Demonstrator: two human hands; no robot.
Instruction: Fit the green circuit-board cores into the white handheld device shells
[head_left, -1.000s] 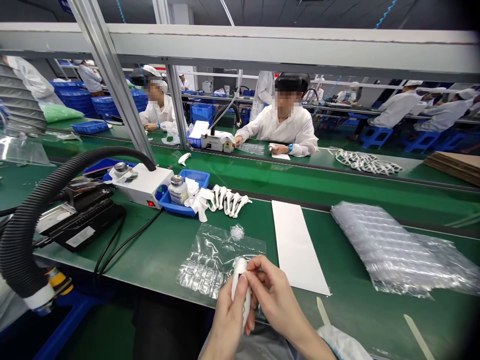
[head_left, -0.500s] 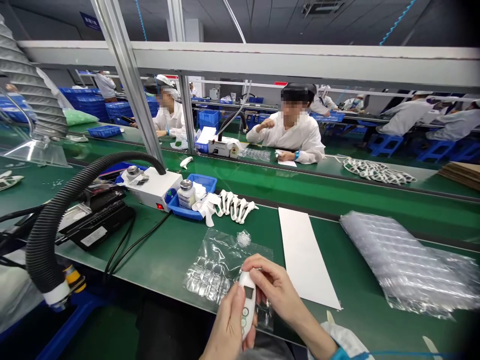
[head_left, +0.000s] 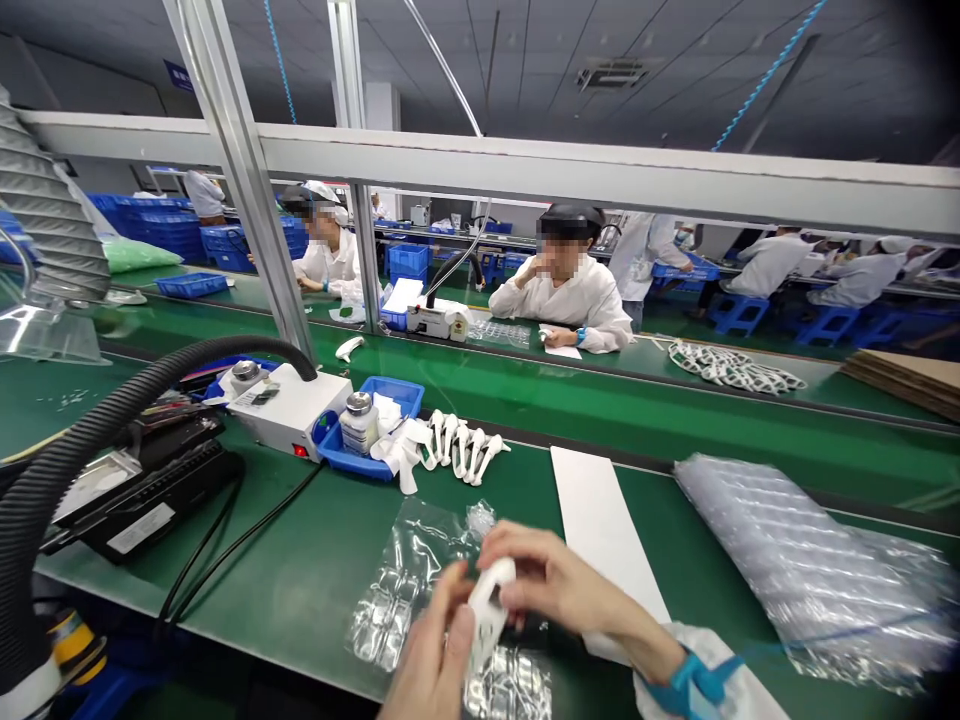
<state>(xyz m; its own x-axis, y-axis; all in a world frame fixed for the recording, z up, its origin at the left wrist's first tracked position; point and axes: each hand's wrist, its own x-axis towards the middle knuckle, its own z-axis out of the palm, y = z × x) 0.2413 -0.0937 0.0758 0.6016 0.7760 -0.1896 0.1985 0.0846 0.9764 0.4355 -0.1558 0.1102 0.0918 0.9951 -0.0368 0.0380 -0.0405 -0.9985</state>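
A white handheld thermometer (head_left: 487, 622) is in front of me, its head tilted up and away. It has a small dark display, and its buttons are blurred. My left hand (head_left: 433, 648) is closed around the lower body. At the upper end, my right hand (head_left: 551, 578) grips the head between thumb and fingers. Beneath my hands lies a clear plastic bag (head_left: 424, 530) with shiny transparent pieces in it. Several similar white thermometers (head_left: 463, 445) lie in a row farther back on the green bench.
A blue tray (head_left: 352, 462) holds a metal-capped bottle (head_left: 359, 420) and white wipes. Left of it stand a white box (head_left: 281, 405) and a black hose (head_left: 150, 375). White card (head_left: 604, 530) and stacked clear plastic trays (head_left: 795, 560) lie to the right. A co-worker (head_left: 570, 285) sits opposite.
The camera view has tilted up, so the bench scene sits lower in the picture. Both hands still hold the thermometer, which has turned and now shows less of its display.
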